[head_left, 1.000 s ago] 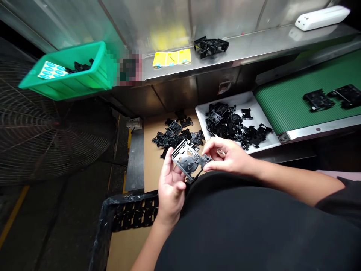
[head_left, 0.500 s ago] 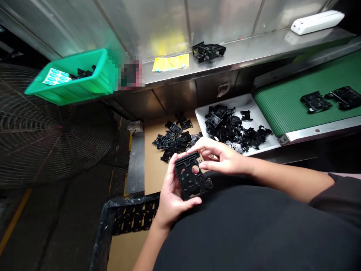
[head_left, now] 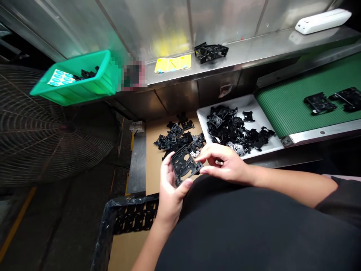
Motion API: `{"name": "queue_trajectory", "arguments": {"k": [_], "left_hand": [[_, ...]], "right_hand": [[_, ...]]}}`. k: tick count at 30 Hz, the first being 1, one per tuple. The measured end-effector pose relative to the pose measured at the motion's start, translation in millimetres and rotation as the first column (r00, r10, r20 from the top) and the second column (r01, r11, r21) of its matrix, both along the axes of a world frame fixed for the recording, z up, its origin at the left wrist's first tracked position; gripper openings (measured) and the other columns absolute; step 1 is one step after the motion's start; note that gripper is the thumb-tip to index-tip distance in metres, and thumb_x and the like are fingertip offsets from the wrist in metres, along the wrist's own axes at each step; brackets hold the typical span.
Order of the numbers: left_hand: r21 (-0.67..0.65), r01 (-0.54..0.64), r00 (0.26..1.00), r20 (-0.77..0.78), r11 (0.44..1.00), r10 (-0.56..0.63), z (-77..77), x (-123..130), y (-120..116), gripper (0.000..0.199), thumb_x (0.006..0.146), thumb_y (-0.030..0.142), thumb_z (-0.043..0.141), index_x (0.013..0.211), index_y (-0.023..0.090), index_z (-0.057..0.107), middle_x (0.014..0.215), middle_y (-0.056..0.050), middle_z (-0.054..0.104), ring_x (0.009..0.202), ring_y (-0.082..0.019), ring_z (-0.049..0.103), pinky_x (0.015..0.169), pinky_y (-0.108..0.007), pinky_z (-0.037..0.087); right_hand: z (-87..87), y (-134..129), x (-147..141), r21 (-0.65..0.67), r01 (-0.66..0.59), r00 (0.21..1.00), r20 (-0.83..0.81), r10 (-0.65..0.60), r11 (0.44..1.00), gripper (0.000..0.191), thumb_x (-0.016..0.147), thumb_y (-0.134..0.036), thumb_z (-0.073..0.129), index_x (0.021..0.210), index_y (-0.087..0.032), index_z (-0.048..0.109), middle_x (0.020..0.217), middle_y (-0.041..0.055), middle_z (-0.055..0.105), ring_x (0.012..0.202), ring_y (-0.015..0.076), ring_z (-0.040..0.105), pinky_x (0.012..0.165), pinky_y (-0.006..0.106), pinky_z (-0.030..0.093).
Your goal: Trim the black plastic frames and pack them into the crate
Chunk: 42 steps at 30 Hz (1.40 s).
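Observation:
A black plastic frame with cut-out holes (head_left: 180, 164) is held up in front of my body. My left hand (head_left: 170, 190) grips it from the left and below, thumb along the near edge. At its right edge my right hand (head_left: 222, 163) pinches a corner between thumb and fingers. Behind my hands a heap of similar black parts (head_left: 177, 137) lies on a cardboard sheet (head_left: 152, 165). More black parts (head_left: 225, 124) are piled in a white tray (head_left: 261, 113) just beyond my right hand.
A green conveyor belt (head_left: 287, 101) at the right carries black assemblies (head_left: 318, 103). On the steel ledge stand a green bin (head_left: 76, 90), yellow labels (head_left: 173, 64), a black assembly (head_left: 211, 52) and a white device (head_left: 323, 21). A large fan (head_left: 56, 128) is at left; a black-lined crate (head_left: 105, 222) sits below.
The black frame has been turned and tilted in my hands, so its ribbed face shows more. My right hand has shifted down to the frame's right corner.

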State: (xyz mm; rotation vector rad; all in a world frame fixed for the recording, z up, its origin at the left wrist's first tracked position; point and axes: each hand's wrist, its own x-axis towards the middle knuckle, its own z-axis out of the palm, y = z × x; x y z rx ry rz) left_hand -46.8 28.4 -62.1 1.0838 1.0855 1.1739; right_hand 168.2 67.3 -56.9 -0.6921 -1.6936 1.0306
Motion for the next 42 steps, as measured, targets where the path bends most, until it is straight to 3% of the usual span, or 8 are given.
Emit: {"name": "queue_trajectory", "arguments": {"k": [5,11,16,20,23,26,36,42], "left_hand": [[-0.325,0.087,0.977,0.21,0.941,-0.018,4.9,7.8,9.1,0.054,0.088,0.047,0.077,0.135,0.025,0.061,0.141,-0.009,0.067,0.129,-0.027,0.064,0.11,-0.044,0.052],[-0.376,0.175,0.951,0.303,0.91,-0.058,4.6,9.6,11.4,0.046,0.092,0.048,0.072,0.132,0.027,0.065,0.142,-0.008,0.067,0.128,-0.026,0.065,0.106,-0.042,0.054],[-0.16,0.126,0.978,0.184,0.979,-0.095,-6.7,3.4,8.2,0.077,0.089,0.048,0.077,0.157,0.032,0.046,0.156,-0.011,0.058,0.142,-0.031,0.057,0.118,-0.05,0.049],[0.125,0.038,0.994,-0.109,0.991,-0.024,-9.2,-9.5,1.0,0.107,0.076,0.042,0.091,0.164,0.041,0.032,0.177,-0.007,0.026,0.159,-0.034,0.035,0.125,-0.047,0.043],[0.302,0.005,0.971,-0.228,0.953,0.067,-5.0,-15.4,-3.9,0.105,0.072,0.037,0.095,0.158,0.039,0.037,0.174,-0.011,0.03,0.158,-0.037,0.035,0.124,-0.055,0.042],[0.45,0.01,0.95,-0.283,0.893,0.132,-0.4,-17.4,-4.8,0.083,0.071,0.03,0.096,0.139,0.034,0.049,0.164,-0.013,0.044,0.155,-0.037,0.041,0.122,-0.062,0.041],[0.539,0.014,0.891,-0.388,0.842,0.234,12.8,-18.4,-12.7,0.063,0.061,0.032,0.101,0.107,0.03,0.059,0.155,-0.006,0.049,0.147,-0.037,0.047,0.118,-0.065,0.042],[0.566,0.001,0.918,-0.327,0.825,0.224,22.2,-14.7,-19.9,0.078,0.063,0.023,0.1,0.123,0.034,0.051,0.16,-0.008,0.045,0.151,-0.037,0.043,0.121,-0.067,0.04]], "right_hand": [[-3.7,2.5,-3.4,-0.105,0.092,0.996,0.027,-0.09,0.99,0.016,0.093,-0.032,0.078,0.094,-0.018,0.071,0.087,0.0023,0.065,0.072,0.0123,0.058,0.057,0.023,0.046],[-7.1,3.5,-5.0,-0.141,0.108,0.994,0.007,-0.108,0.984,0.018,0.094,-0.034,0.077,0.09,-0.018,0.07,0.085,0.0018,0.064,0.074,0.0132,0.059,0.063,0.025,0.05],[-2.5,3.6,-1.8,-0.037,0.055,0.998,0.035,-0.054,0.998,0.018,0.093,-0.032,0.079,0.101,-0.018,0.072,0.092,0.0044,0.067,0.075,0.0136,0.059,0.058,0.025,0.048],[-0.3,2.5,2.9,0.112,-0.061,0.996,0.066,0.054,0.992,0.023,0.095,-0.031,0.077,0.113,-0.017,0.071,0.097,0.0074,0.069,0.082,0.0158,0.06,0.062,0.027,0.05],[-0.5,-0.1,4.6,0.125,-0.1,0.993,0.075,0.091,0.987,0.022,0.096,-0.029,0.075,0.115,-0.018,0.07,0.096,0.0059,0.069,0.079,0.0148,0.059,0.065,0.028,0.051],[-0.8,-3.3,4.1,0.062,-0.102,0.994,0.048,0.099,0.993,0.023,0.096,-0.027,0.076,0.116,-0.019,0.071,0.093,0.0032,0.067,0.073,0.0127,0.055,0.063,0.026,0.049],[4.7,-11.0,2.9,-0.025,-0.115,0.993,0.011,0.115,0.993,0.023,0.097,-0.026,0.075,0.119,-0.021,0.073,0.095,0.0034,0.065,0.071,0.0114,0.052,0.057,0.023,0.045],[10.6,-13.8,1.1,-0.024,-0.148,0.989,-0.009,0.148,0.989,0.025,0.096,-0.023,0.075,0.121,-0.02,0.072,0.094,0.0032,0.064,0.073,0.0116,0.052,0.058,0.022,0.045]]}}
